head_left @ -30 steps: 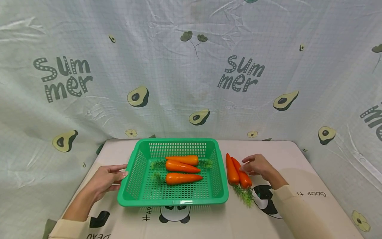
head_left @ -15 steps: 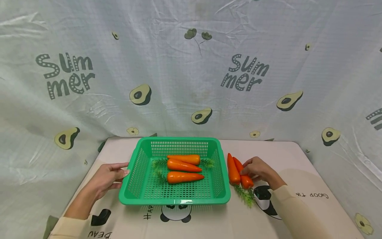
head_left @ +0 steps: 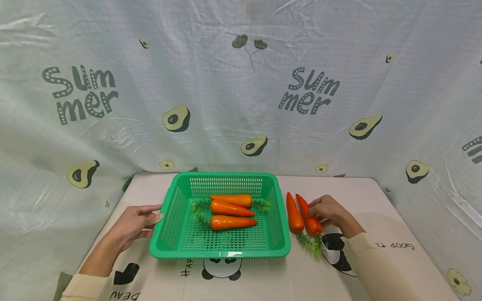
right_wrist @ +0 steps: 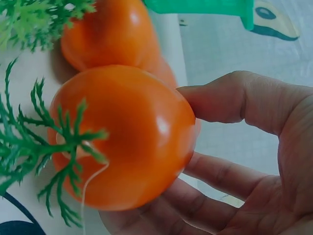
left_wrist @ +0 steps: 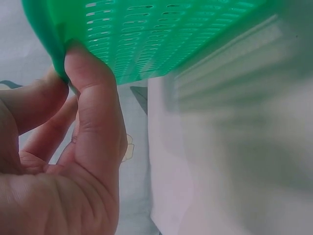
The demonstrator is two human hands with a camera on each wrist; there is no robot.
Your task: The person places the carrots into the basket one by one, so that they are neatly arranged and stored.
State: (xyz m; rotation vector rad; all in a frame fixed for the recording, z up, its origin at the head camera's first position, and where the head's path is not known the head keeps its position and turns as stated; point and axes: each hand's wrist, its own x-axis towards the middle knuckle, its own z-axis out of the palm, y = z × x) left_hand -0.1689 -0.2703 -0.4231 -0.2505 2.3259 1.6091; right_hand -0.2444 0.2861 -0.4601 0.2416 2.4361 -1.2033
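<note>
Carrot [head_left: 313, 226] in the grip of the right hand [head_left: 330, 211]: it is held with thumb and fingers set on opposite sides, between the basket [head_left: 220, 253] and the right edge of the table [head_left: 350, 190]; whether it is lifted cannot be told. Just beside it, the inner carrot [head_left: 295, 215] is laid along the basket's right side, its tip pointed toward the table's back edge. Over at the other end, the basket's left rim is pinched between thumb and fingers by the left hand [head_left: 132, 223]. Inside the basket, three more carrots [head_left: 233, 223] are laid crosswise: two tips are pointed right, the rearmost left. Behind the back edge, a printed sheet [head_left: 211, 83] is hung.
</note>
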